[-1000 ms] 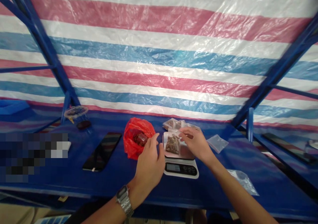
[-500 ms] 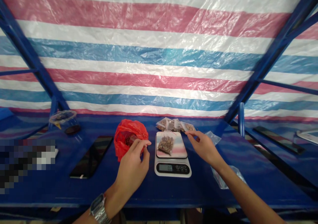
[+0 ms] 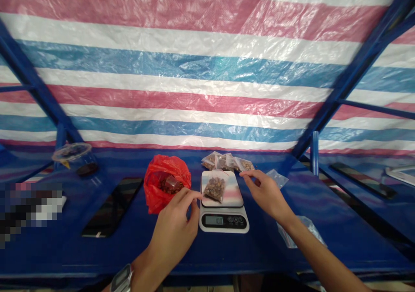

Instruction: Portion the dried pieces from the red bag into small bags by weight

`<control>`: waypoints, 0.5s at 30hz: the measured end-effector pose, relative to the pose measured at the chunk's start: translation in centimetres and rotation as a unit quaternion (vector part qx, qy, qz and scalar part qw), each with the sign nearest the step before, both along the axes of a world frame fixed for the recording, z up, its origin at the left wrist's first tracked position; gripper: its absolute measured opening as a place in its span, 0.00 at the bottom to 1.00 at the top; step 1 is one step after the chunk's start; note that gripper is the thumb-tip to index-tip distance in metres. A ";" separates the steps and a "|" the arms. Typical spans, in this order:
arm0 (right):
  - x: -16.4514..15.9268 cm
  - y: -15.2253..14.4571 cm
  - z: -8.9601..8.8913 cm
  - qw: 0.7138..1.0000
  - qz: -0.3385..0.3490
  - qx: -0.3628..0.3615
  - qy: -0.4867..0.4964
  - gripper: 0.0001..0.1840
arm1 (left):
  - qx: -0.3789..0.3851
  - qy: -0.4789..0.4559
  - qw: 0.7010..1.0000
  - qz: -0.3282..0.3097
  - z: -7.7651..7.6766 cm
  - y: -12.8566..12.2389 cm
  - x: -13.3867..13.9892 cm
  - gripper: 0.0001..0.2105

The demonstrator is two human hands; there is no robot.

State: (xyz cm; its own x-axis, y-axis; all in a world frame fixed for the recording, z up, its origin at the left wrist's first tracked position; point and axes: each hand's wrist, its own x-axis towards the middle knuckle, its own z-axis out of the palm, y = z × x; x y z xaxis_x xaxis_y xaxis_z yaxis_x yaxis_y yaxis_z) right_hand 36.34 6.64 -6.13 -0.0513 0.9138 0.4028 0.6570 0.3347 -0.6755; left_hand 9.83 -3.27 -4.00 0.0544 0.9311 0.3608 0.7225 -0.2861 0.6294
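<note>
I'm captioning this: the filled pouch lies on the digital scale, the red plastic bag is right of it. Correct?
Wrong side: the head view shows the red plastic bag left of the digital scale. The filled pouch does lie on it.

Two hands (image 3: 177,216) and one wristwatch (image 3: 122,278) are in view. One tabletop (image 3: 223,255) carries one digital scale (image 3: 223,209), with one filled clear bag (image 3: 215,189) on its plate. At least three filled bags (image 3: 227,161) overlap behind it, so their exact number cannot be told. There is one red plastic bag (image 3: 152,192), one clear cup (image 3: 82,161), two flat dark devices (image 3: 113,207) and one white-edged device (image 3: 400,174). One clear bag (image 3: 279,179) lies beyond the right forearm; nearer, clear plastic (image 3: 301,231) cannot be counted.
</note>
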 end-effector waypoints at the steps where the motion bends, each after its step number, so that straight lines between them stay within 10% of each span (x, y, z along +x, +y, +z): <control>1: -0.2 0.0 0.0 1.000 0.004 -0.003 -0.001 0.19 | -0.005 0.001 1.000 -0.002 0.0 -0.1 0.0 0.13; 15: -4.1 1.2 -0.5 0.998 0.012 0.005 -0.060 0.19 | -0.019 -0.012 1.000 0.013 0.3 -0.2 -0.7 0.12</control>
